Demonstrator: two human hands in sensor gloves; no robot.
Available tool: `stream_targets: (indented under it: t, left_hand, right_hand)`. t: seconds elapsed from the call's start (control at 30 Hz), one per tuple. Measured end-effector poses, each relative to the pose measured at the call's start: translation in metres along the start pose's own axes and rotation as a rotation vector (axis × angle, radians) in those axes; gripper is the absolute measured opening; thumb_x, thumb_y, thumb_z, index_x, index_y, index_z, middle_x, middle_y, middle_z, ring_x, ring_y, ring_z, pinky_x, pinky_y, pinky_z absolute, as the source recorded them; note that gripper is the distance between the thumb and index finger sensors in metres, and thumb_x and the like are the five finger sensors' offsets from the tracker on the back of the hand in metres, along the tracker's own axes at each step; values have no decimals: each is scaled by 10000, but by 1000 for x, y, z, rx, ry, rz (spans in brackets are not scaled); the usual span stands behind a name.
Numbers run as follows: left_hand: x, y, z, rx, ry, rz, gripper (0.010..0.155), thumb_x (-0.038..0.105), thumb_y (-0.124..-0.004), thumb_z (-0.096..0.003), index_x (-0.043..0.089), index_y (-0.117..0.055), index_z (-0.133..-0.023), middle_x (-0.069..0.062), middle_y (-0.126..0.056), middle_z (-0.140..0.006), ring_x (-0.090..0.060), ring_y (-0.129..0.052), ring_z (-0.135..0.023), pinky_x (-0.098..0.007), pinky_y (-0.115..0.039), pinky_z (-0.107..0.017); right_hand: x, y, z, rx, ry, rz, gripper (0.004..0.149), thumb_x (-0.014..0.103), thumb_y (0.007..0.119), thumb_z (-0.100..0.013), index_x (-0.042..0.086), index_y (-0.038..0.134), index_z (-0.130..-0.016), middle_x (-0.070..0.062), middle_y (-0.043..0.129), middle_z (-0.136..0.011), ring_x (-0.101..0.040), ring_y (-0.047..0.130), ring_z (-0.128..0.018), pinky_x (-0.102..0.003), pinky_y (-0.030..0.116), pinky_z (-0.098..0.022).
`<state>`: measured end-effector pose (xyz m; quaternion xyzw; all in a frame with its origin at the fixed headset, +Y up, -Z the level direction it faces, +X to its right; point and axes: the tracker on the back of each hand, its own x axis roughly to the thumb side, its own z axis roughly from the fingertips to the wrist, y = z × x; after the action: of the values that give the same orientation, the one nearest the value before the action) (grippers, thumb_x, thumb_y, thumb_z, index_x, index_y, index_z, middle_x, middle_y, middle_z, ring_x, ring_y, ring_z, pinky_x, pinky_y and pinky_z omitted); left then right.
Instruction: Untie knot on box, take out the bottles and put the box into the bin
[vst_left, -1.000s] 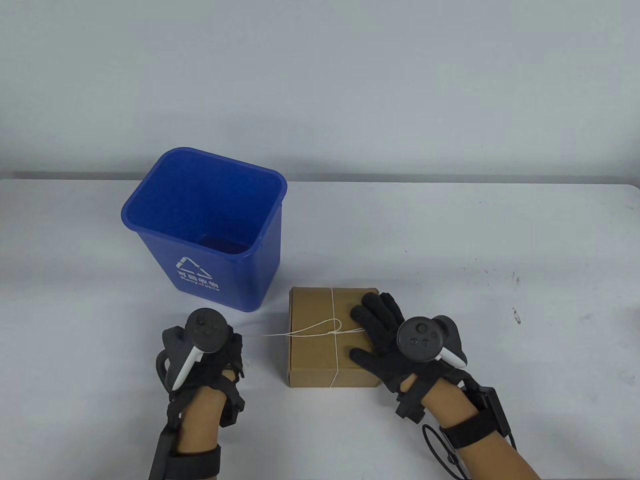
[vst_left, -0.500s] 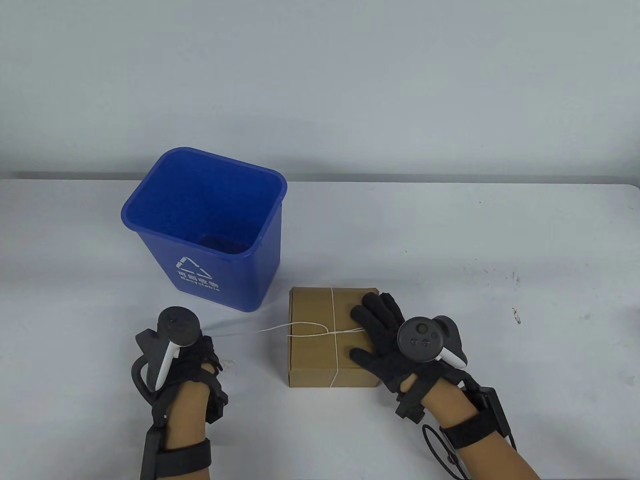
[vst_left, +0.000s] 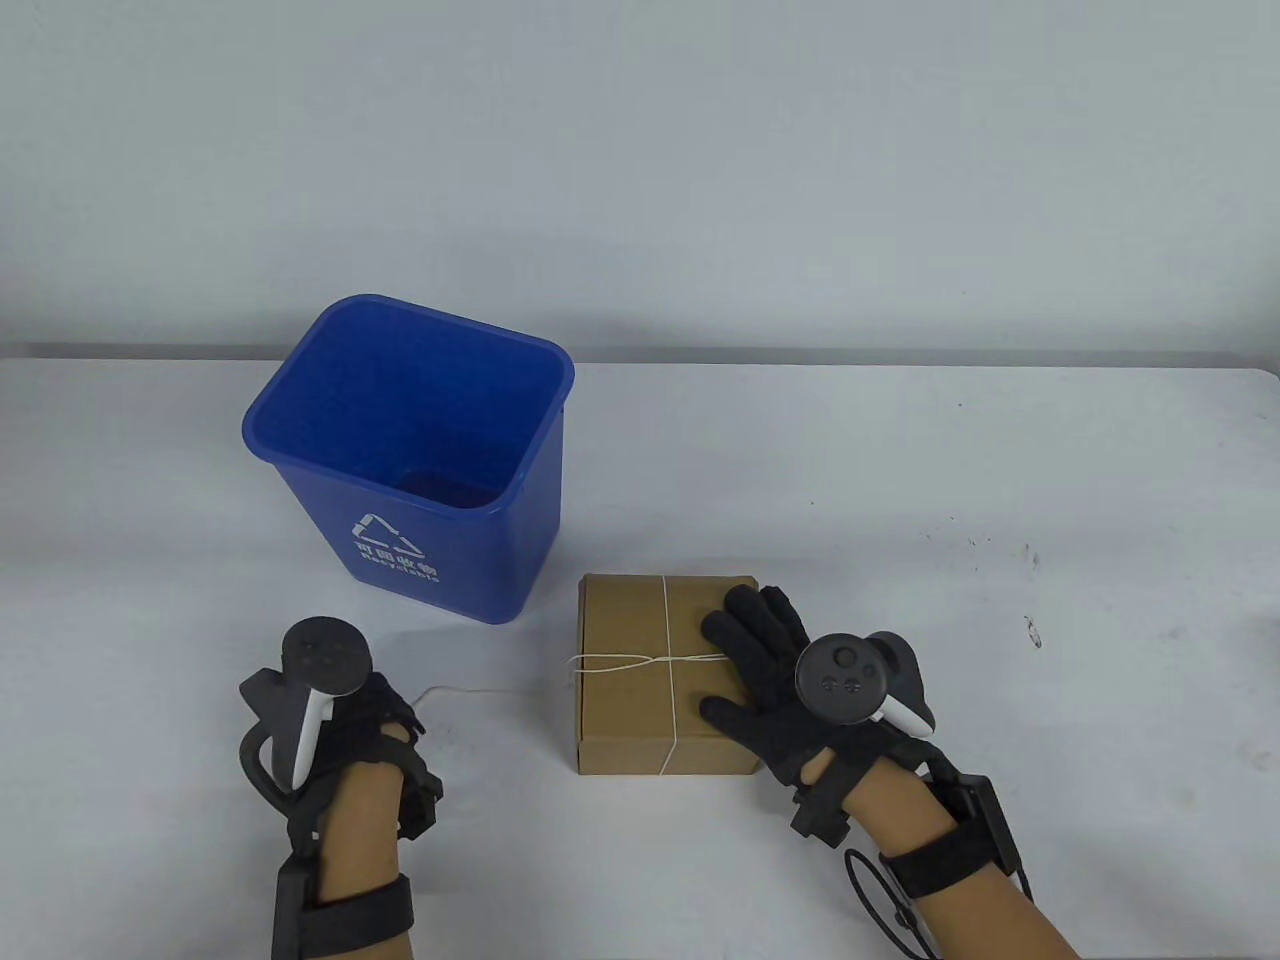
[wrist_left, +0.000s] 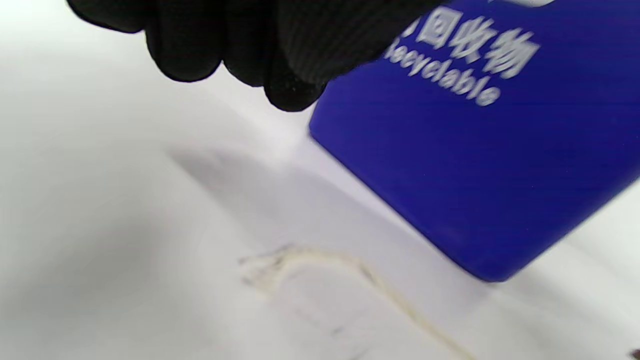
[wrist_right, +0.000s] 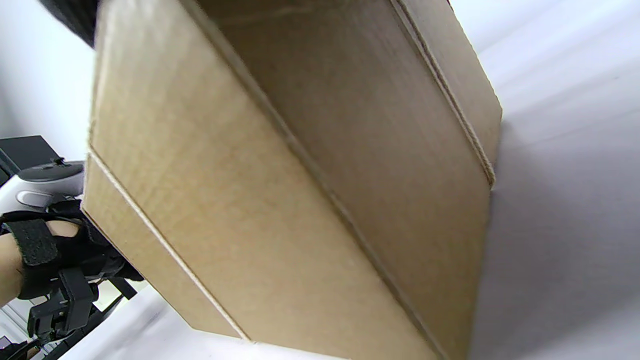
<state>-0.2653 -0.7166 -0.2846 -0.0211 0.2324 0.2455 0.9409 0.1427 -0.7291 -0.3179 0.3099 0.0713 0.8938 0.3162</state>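
Right hand presses flat on the brown cardboard box; left hand, curled, perhaps pinches thin white string: pull it sideways, steadily.

Bright even light, blurred wrist views

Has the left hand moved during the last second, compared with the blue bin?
Yes. The left hand has moved to the view's left and toward its bottom edge, farther from the blue bin and the box.

White desk, scuff marks at 3 o'clock. Plain pale grey-blue wall behind, 12 o'clock. Even, diffuse light.
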Motion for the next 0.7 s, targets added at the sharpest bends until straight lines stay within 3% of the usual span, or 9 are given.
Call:
stream_targets:
  t: [0.17, 0.23, 0.33, 0.5, 0.7]
  left_hand:
    - [44, 1, 29, 73, -357, 59, 527, 265, -766, -494, 36, -748, -969, -201, -628, -1069, -561, -641, -969, -725, -507, -696]
    - [64, -3, 42, 40, -544, 61, 536, 297, -773, -499, 48, -750, -973, -163, -637, -1076, -549, -653, -974, -719, -522, -700]
    - [86, -13, 62, 36, -717, 38, 563, 353, -781, -500, 70, -741, -985, -151, -628, -1092, -532, -630, -1006, -732, -498, -715]
    - [104, -29, 76, 4, -862, 26, 632, 424, -781, -497, 87, -689, -1024, -139, -573, -1120, -525, -573, -1037, -745, -458, -727]
    - [125, -49, 85, -112, -974, 29, 705, 461, -771, -500, 103, -595, -1081, -139, -465, -1158, -530, -437, -1082, -758, -379, -741]
  right_hand:
    - [0, 0, 0, 4, 4, -5, 798, 601, 610, -501, 189, 269, -1093, -87, 37, -1127, -544, 46, -983, -743, 334, -642]
    - [0, 0, 0, 5, 5, -4, 797, 597, 613, -501, 187, 270, -1092, -93, 37, -1127, -546, 48, -982, -743, 334, -643]
    - [1, 0, 0, 4, 6, -4, 796, 592, 615, -501, 185, 272, -1092, -95, 40, -1127, -555, 51, -980, -741, 338, -643]
    - [1, 0, 0, 5, 8, -8, 794, 587, 619, -502, 182, 274, -1092, -97, 43, -1127, -555, 52, -979, -737, 346, -644]
    - [3, -3, -3, 7, 18, 3, 783, 567, 637, -504, 170, 298, -1089, -106, 74, -1131, -573, 82, -979, -735, 361, -643]
